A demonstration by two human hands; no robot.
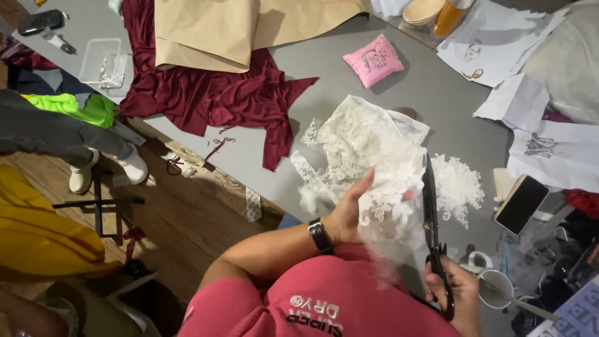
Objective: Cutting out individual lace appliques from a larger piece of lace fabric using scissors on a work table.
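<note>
Left hand (350, 215): fingers were clamped on a piece of white lace (374, 162), thumb on top and the other fingers hidden under the fabric; a black wristband sat on that wrist
Right hand (454, 293): fingers were closed through the loops of black scissors (432, 228), gripping the handles low at the person's right side
Scissors: long dark blades pointed away from the person, along the right edge of the held lace and touching it; whether the blades were parted or shut could not be told
White lace: lifted off the grey table (399, 81) between the two hands, its far end drooping back onto the tabletop
Lace scrap (458, 184): a smaller white piece lay flat on the table, just right of the blades
Pink cushion (373, 60): rested on the table beyond the lace, well apart from both hands
Dark red fabric (212, 97): spread over the table's left part, partly under sheets of brown paper (206, 28)
Phone (520, 204): dark screen, lying at the table's right side near paper sheets with drawings
White cup (496, 288): stood just beside the right hand
</note>
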